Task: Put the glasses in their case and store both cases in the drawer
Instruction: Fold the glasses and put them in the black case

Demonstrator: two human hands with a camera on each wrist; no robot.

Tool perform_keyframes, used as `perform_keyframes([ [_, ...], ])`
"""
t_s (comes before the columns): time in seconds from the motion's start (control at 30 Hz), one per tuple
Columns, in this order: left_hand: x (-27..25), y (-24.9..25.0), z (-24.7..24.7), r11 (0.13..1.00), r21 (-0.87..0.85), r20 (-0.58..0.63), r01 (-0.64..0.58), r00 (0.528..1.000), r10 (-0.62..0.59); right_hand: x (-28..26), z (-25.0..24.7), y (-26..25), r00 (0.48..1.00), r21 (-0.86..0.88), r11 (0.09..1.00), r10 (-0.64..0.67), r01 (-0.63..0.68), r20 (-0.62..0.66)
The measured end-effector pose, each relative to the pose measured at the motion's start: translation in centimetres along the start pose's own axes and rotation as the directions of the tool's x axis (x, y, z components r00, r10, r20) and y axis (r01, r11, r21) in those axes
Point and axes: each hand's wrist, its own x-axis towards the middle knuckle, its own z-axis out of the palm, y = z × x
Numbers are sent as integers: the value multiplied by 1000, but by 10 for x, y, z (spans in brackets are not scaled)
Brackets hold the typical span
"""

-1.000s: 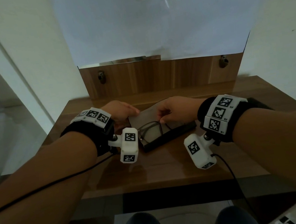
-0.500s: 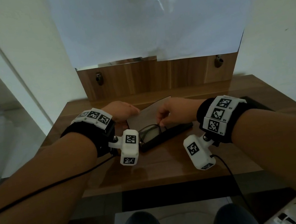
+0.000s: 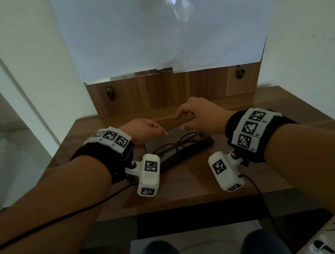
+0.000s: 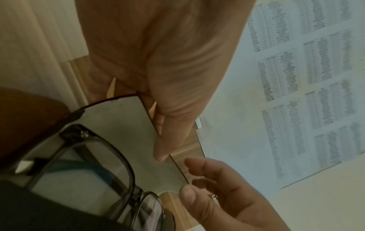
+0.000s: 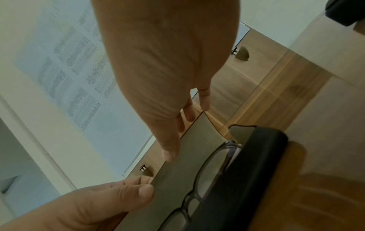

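While left hand (image 3: 144, 129) pinches flap | glasses (image 3: 178, 145) lie below, in case (image 3: 190, 150)

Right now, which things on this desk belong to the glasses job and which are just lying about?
Job:
- glasses, lying in the open case
- black case, flap up
- left hand pinching the flap's edge
- right hand at the flap

Lying about:
- printed sheets on the wall
- dark object at the desk's right

Glossy wooden table (image 3: 246, 171) — open black glasses case (image 3: 190, 152) directly on it
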Motion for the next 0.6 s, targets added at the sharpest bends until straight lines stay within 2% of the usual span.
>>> perform_keyframes([
  [0.17, -4, 0, 4, 1000, 18, 63, -25, 998, 24, -7, 3, 0, 991, -28, 998, 53, -50, 124],
  [0.3, -10, 3, 11, 996, 79, 106, -31, 994, 23, -12, 5, -2, 988, -25, 997, 69, -66, 141],
  [0.6, -19, 2, 26, 971, 232, 89, -62, 995, 42, -24, 12, -2, 984, -47, 995, 90, -83, 156],
])
